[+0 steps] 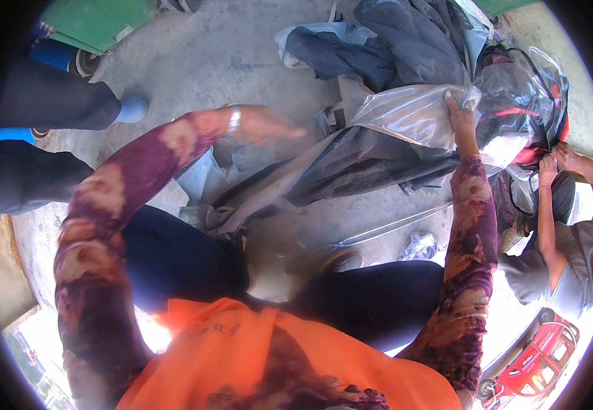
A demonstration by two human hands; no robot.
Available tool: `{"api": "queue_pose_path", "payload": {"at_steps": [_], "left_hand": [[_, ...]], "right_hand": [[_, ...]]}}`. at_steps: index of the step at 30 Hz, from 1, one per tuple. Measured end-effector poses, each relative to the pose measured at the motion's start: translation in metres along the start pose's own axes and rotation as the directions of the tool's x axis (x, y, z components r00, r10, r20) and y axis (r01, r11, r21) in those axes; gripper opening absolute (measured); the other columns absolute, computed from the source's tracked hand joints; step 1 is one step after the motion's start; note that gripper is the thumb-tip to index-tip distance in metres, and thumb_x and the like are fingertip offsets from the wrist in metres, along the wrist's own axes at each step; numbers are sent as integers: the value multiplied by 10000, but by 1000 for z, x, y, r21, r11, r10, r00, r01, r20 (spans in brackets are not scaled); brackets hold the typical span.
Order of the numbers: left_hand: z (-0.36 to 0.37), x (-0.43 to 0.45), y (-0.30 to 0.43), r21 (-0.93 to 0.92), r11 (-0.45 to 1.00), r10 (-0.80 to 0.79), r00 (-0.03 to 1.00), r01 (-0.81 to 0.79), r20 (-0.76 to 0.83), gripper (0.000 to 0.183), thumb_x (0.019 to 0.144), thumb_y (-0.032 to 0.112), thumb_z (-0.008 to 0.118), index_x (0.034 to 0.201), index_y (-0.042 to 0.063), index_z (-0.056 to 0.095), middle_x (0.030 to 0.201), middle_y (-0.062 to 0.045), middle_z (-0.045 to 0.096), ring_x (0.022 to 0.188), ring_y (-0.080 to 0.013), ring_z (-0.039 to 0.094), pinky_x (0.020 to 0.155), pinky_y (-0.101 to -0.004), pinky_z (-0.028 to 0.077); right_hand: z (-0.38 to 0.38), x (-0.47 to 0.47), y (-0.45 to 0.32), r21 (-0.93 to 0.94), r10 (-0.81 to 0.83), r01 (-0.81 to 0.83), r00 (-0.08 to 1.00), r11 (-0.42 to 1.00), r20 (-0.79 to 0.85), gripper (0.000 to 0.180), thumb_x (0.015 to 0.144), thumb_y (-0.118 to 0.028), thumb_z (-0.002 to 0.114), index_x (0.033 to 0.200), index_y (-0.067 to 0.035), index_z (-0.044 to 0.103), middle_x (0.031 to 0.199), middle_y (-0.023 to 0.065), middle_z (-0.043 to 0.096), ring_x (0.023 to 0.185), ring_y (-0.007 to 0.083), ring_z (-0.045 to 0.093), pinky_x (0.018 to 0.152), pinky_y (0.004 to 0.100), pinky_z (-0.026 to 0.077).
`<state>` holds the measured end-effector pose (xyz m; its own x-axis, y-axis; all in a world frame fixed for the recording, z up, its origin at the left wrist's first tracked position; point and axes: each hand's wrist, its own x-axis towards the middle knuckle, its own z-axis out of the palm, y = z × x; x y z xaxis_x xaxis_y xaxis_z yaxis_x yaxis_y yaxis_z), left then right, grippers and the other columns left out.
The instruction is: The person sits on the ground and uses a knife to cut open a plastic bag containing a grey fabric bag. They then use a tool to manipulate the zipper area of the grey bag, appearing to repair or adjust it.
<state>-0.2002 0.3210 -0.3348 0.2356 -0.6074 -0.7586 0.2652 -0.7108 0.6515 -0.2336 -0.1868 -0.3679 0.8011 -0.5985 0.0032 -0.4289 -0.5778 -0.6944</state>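
Note:
My right hand point(463, 115) grips the edge of a clear plastic sheet point(404, 114) with the thumb on top. The sheet is joined to dark mesh fabric point(363, 159) that spreads over the concrete floor in front of me. Blurred by motion, my left hand point(271, 123) is held out above the floor, left of the fabric, fingers extended and holding nothing. More grey mesh fabric point(404, 46) lies bunched at the top, beside a heap of clear plastic with black and red edging point(517, 102) at the right.
A person point(573, 246) at the right handles the plastic heap. Another person's dark-trousered legs point(55, 102) stand at the left, near a green container point(96, 25). A thin cord point(399, 223) and crumpled clear plastic point(422, 246) lie on the floor. A red vehicle point(532, 361) shows at lower right.

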Motion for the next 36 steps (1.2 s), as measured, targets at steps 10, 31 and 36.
{"api": "queue_pose_path", "payload": {"at_steps": [10, 31, 36], "left_hand": [[105, 134, 20, -387, 875, 145, 920, -291, -364, 709, 676, 515, 790, 1149, 6, 648, 1304, -187, 544, 1253, -243, 463, 1019, -339, 352], [71, -55, 125, 800, 580, 675, 641, -153, -366, 314, 752, 111, 650, 989, -35, 504, 746, -229, 612, 734, -422, 616, 654, -492, 490], [63, -134, 87, 878, 471, 655, 702, -87, -282, 363, 716, 100, 709, 977, -3, 478, 756, -189, 583, 711, -394, 602, 615, -457, 481]], "right_hand": [[-52, -95, -165, -739, -352, 361, 919, 569, 178, 668, 790, -634, 613, 1010, -4, 651, 935, 218, 667, 932, 358, 629, 874, 445, 478], [27, 21, -125, -525, -448, 354, 892, 774, -59, 667, 927, -619, 310, 894, -86, 710, 845, 248, 663, 855, 450, 637, 791, 515, 507], [-30, 44, -88, -508, -346, 199, 914, 838, -213, 640, 945, -583, 321, 905, -66, 697, 891, 254, 657, 909, 451, 620, 816, 529, 486]]}}
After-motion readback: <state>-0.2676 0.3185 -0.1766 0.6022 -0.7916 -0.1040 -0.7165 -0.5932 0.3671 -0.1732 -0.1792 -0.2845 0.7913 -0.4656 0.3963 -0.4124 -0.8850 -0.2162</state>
